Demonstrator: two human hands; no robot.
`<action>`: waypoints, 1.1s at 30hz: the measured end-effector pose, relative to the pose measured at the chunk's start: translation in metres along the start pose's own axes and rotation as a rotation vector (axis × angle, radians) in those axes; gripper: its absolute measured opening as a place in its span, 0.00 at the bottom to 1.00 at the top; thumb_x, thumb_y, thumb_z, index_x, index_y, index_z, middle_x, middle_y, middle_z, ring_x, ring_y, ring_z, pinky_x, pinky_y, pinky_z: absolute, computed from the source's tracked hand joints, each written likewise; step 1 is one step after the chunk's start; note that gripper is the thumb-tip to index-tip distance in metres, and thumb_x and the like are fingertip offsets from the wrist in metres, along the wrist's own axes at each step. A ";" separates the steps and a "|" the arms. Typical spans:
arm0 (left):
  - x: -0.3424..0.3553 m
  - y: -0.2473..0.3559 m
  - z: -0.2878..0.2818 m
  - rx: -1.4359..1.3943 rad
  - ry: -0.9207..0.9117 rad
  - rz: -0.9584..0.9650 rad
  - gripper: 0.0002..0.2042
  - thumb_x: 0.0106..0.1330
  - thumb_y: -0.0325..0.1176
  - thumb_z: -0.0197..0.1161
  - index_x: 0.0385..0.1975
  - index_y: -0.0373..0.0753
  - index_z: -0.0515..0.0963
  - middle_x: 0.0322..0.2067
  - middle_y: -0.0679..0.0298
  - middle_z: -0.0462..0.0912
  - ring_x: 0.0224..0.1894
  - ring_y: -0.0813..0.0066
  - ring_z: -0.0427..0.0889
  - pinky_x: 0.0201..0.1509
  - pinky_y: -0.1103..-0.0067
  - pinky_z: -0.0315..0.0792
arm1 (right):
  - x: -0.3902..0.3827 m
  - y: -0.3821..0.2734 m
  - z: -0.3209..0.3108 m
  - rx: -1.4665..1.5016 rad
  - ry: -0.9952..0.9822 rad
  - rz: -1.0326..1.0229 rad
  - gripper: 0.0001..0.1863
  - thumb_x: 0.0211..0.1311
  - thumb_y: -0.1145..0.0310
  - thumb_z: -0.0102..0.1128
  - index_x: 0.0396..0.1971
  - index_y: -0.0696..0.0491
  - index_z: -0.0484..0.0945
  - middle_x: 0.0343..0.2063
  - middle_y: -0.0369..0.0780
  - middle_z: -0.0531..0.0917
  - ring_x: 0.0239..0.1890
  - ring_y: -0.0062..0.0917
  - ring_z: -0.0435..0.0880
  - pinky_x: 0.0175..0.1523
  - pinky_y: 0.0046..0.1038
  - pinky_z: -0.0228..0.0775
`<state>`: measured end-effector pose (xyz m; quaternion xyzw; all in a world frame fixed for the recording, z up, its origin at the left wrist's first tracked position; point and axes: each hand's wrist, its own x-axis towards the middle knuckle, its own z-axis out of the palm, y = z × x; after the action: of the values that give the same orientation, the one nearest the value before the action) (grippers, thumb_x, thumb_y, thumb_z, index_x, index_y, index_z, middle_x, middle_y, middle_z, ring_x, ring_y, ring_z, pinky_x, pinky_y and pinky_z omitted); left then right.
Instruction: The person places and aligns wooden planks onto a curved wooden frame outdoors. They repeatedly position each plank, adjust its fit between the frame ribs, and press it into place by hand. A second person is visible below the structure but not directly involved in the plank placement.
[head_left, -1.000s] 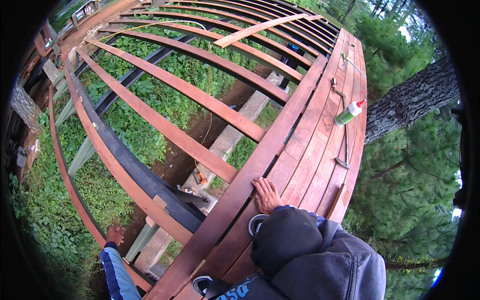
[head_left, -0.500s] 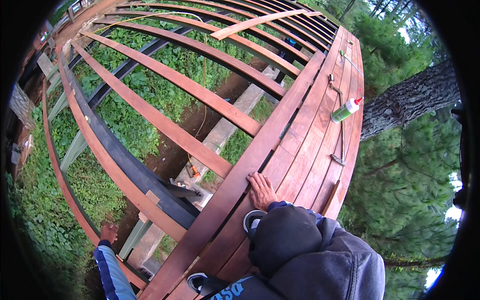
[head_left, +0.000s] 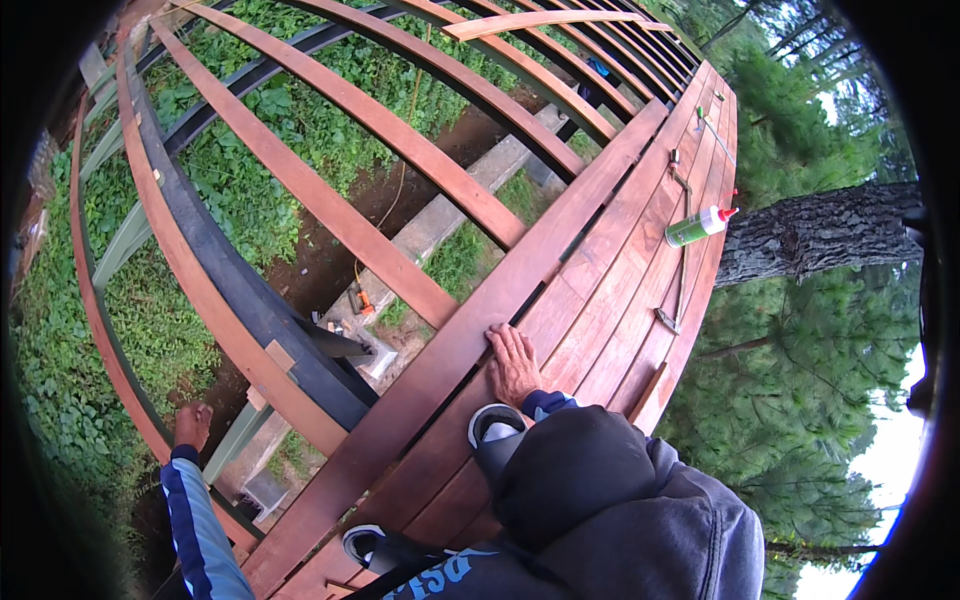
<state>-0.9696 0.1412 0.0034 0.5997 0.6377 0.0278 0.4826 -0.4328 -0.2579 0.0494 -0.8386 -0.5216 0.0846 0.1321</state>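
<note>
My right hand lies flat on the reddish deck boards, fingers spread. Its fingertips reach the dark gap beside the long edge board. My left hand is down at the lower left, fingers curled, by the curved outer wooden beam. What it grips, if anything, cannot be made out. Near it, a small wood block stands against another beam. My two shoes rest on the decking, and my bent, dark-clothed knee hides part of my right forearm.
Open joists span the drop over green plants and a concrete footing. An orange tool lies below. On the deck are a green-and-white bottle with a red tip and a long metal bar tool. A tree trunk stands beyond the edge.
The whole view has shifted a little, so most of the scene sits slightly differently. Both hands keep their places against the boards and the beam.
</note>
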 end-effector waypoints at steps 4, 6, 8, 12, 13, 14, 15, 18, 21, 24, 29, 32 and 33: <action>-0.058 0.064 0.043 0.497 0.084 0.457 0.05 0.60 0.30 0.55 0.31 0.35 0.74 0.21 0.48 0.74 0.25 0.51 0.76 0.29 0.67 0.68 | 0.007 0.009 -0.006 0.061 -0.030 -0.049 0.27 0.55 0.72 0.48 0.58 0.53 0.63 0.60 0.46 0.63 0.65 0.40 0.57 0.66 0.44 0.47; -0.084 0.101 0.072 0.488 0.022 0.552 0.06 0.60 0.30 0.55 0.32 0.36 0.74 0.23 0.48 0.75 0.26 0.51 0.77 0.31 0.66 0.69 | 0.019 0.020 -0.011 0.087 0.030 -0.093 0.27 0.55 0.72 0.50 0.57 0.54 0.64 0.58 0.45 0.65 0.63 0.40 0.61 0.63 0.43 0.50; -0.110 0.127 0.102 0.470 -0.043 0.615 0.06 0.60 0.31 0.56 0.32 0.36 0.74 0.26 0.49 0.77 0.29 0.51 0.78 0.33 0.66 0.71 | 0.041 0.029 -0.015 0.095 0.110 -0.135 0.25 0.56 0.73 0.50 0.56 0.54 0.65 0.56 0.46 0.68 0.60 0.40 0.65 0.61 0.44 0.53; -0.140 0.146 0.144 0.467 -0.202 0.786 0.09 0.58 0.34 0.61 0.33 0.35 0.74 0.30 0.55 0.77 0.33 0.53 0.77 0.36 0.65 0.72 | 0.100 0.050 -0.021 -0.005 0.095 -0.228 0.23 0.58 0.70 0.48 0.55 0.54 0.66 0.56 0.46 0.68 0.60 0.41 0.64 0.62 0.44 0.52; -0.147 0.144 0.153 0.471 -0.260 0.796 0.10 0.57 0.34 0.61 0.33 0.35 0.74 0.31 0.55 0.77 0.34 0.54 0.77 0.36 0.66 0.72 | 0.113 0.053 -0.021 -0.050 0.081 -0.254 0.22 0.58 0.70 0.48 0.55 0.54 0.67 0.56 0.46 0.68 0.60 0.41 0.65 0.63 0.43 0.52; -0.153 0.142 0.159 0.508 -0.278 0.838 0.12 0.56 0.36 0.62 0.35 0.35 0.74 0.32 0.55 0.76 0.35 0.54 0.76 0.37 0.66 0.72 | 0.126 0.056 -0.020 -0.101 0.074 -0.288 0.22 0.58 0.69 0.47 0.54 0.54 0.67 0.56 0.46 0.68 0.60 0.41 0.65 0.64 0.43 0.51; -0.159 0.138 0.164 0.541 -0.306 0.861 0.14 0.56 0.37 0.63 0.37 0.35 0.74 0.34 0.55 0.75 0.36 0.55 0.76 0.37 0.67 0.72 | 0.135 0.059 -0.018 -0.120 0.053 -0.295 0.21 0.58 0.69 0.47 0.54 0.54 0.68 0.56 0.45 0.69 0.60 0.41 0.65 0.64 0.43 0.50; -0.175 0.124 0.174 0.617 -0.302 0.940 0.21 0.53 0.43 0.65 0.42 0.36 0.73 0.38 0.53 0.72 0.39 0.55 0.74 0.40 0.67 0.70 | 0.146 0.062 -0.009 -0.202 0.014 -0.296 0.19 0.58 0.69 0.47 0.51 0.54 0.70 0.55 0.43 0.70 0.60 0.39 0.64 0.65 0.44 0.47; -0.188 0.109 0.182 0.644 -0.297 0.917 0.33 0.50 0.52 0.65 0.50 0.35 0.68 0.43 0.48 0.68 0.43 0.51 0.70 0.46 0.63 0.67 | 0.144 0.066 -0.003 -0.184 0.015 -0.267 0.18 0.60 0.66 0.47 0.50 0.54 0.71 0.54 0.42 0.71 0.61 0.36 0.63 0.66 0.44 0.46; -0.195 0.095 0.186 0.634 -0.285 0.885 0.39 0.49 0.58 0.63 0.53 0.33 0.64 0.47 0.47 0.66 0.47 0.49 0.68 0.49 0.61 0.65 | 0.143 0.068 -0.002 -0.195 0.017 -0.268 0.17 0.60 0.67 0.47 0.49 0.54 0.72 0.52 0.42 0.72 0.61 0.36 0.64 0.66 0.44 0.46; -0.200 0.079 0.190 0.665 -0.282 0.838 0.46 0.48 0.66 0.58 0.57 0.31 0.60 0.50 0.46 0.64 0.48 0.48 0.67 0.50 0.60 0.64 | 0.145 0.065 -0.004 -0.200 0.009 -0.263 0.15 0.58 0.67 0.48 0.45 0.53 0.72 0.50 0.41 0.72 0.59 0.35 0.65 0.65 0.44 0.46; -0.204 0.073 0.193 0.644 -0.314 0.712 0.48 0.49 0.68 0.56 0.60 0.31 0.58 0.51 0.45 0.64 0.48 0.48 0.67 0.49 0.59 0.64 | 0.147 0.062 -0.005 -0.217 0.007 -0.260 0.15 0.57 0.67 0.49 0.44 0.53 0.72 0.50 0.41 0.72 0.59 0.35 0.65 0.64 0.45 0.47; -0.205 0.072 0.193 0.632 -0.307 0.712 0.48 0.50 0.68 0.56 0.60 0.32 0.58 0.51 0.45 0.64 0.48 0.47 0.67 0.49 0.59 0.64 | 0.147 0.061 -0.005 -0.221 0.008 -0.258 0.15 0.57 0.67 0.49 0.44 0.53 0.72 0.49 0.41 0.73 0.59 0.34 0.65 0.63 0.45 0.47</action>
<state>-0.8295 -0.1060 0.0643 0.8943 0.2922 -0.0922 0.3262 -0.3142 -0.1525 0.0346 -0.7744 -0.6306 0.0056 0.0507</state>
